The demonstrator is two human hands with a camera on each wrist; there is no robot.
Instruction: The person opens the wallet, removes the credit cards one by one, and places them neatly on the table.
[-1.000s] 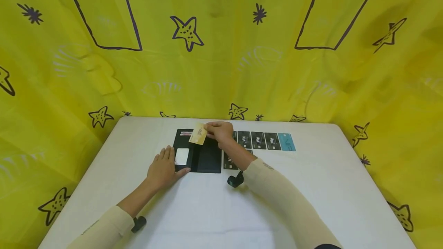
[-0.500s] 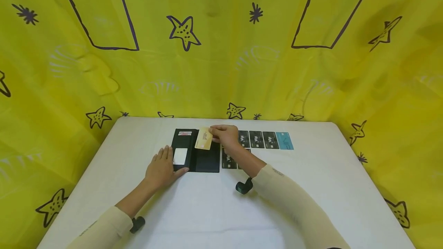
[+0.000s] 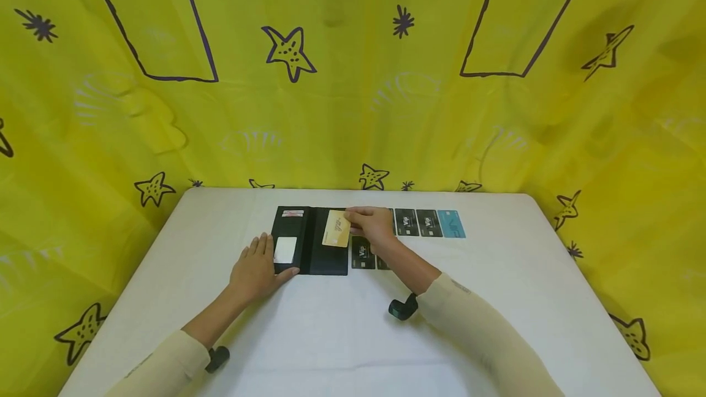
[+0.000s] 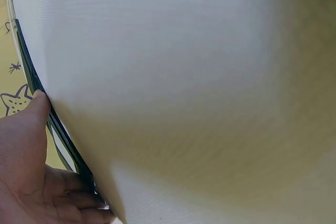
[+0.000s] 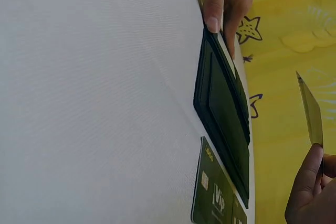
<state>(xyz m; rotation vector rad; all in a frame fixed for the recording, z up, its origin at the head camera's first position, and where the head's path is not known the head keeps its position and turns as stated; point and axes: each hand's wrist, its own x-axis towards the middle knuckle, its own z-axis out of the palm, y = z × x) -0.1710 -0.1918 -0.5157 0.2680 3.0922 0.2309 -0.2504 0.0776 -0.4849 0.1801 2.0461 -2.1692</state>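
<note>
From where I stand, the right hand (image 3: 371, 225) pinches the gold card (image 3: 336, 228) by its edge, thumb and fingertips together. The card juts out to the left of those fingers, over the right half of the wallet (image 3: 328, 262). Seen from the right wrist, there is a clear gap of air between card and wallet.

The left hand (image 3: 255, 271) grasps nothing. It lies with its fingers straight along the wallet's left edge, and its thumb reaches along the near edge. The wallet itself is unfolded between the two hands. Right beside the left fingers, in the wallet's left half, sits a white rectangle (image 3: 284, 250); beyond their tips is a small red-and-white label (image 3: 293, 213).

Black cards (image 3: 406, 222) marked "Vip" lie in two rows under and to the right of the right hand, some partly covered by that hand and forearm. A blue card (image 3: 451, 224) ends the far row, farthest out to the right. Both arms wear beige sleeves (image 3: 485, 326). The white table (image 3: 331, 336) spreads beneath the hands, and a yellow curtain (image 3: 342, 109) with drawn starfish hangs beyond them.
</note>
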